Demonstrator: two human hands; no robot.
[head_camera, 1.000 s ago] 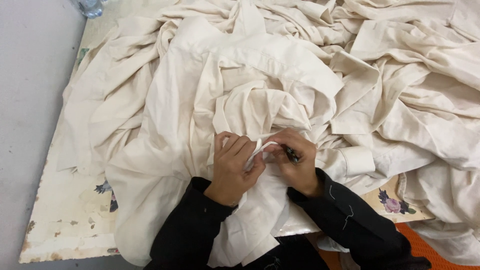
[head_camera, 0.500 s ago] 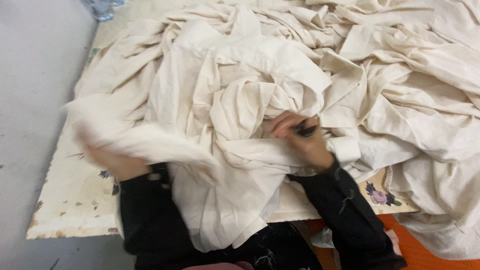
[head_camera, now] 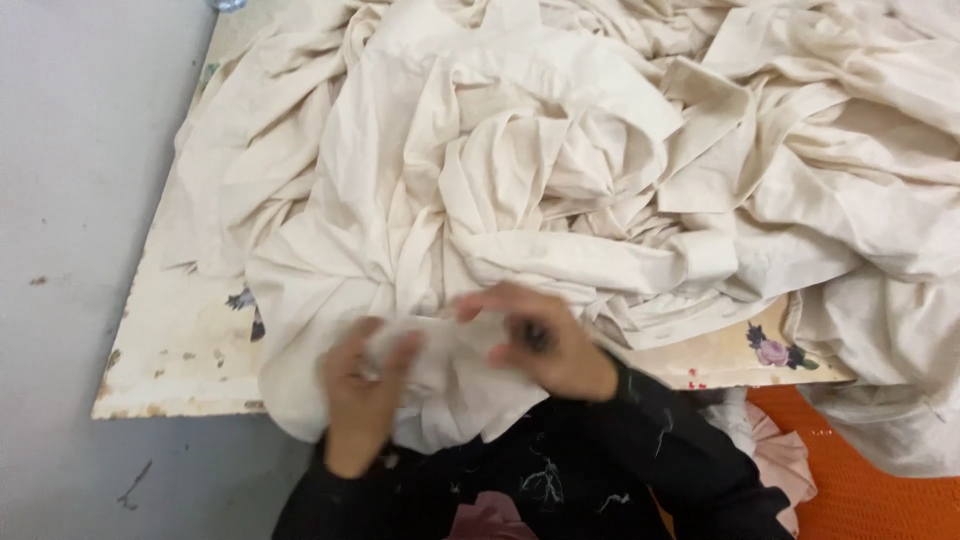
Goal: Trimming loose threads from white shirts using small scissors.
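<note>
Both hands bare: left hand [head_camera: 362, 385], right hand [head_camera: 545, 345]. No gloves, no rings or watch made out; both are motion-blurred, so finger detail cannot be read.

Sleeves: black, long, reaching to each wrist. Right sleeve [head_camera: 680, 455] shows a snug cuff at the wrist and a looser, creased forearm. Left sleeve [head_camera: 330, 500] is the same black fabric, mostly cut off by the near edge of the frame.

Surface of the black garment: scattered pale thread scraps and lint, densest on the near middle between the sleeves and along the right forearm.
</note>
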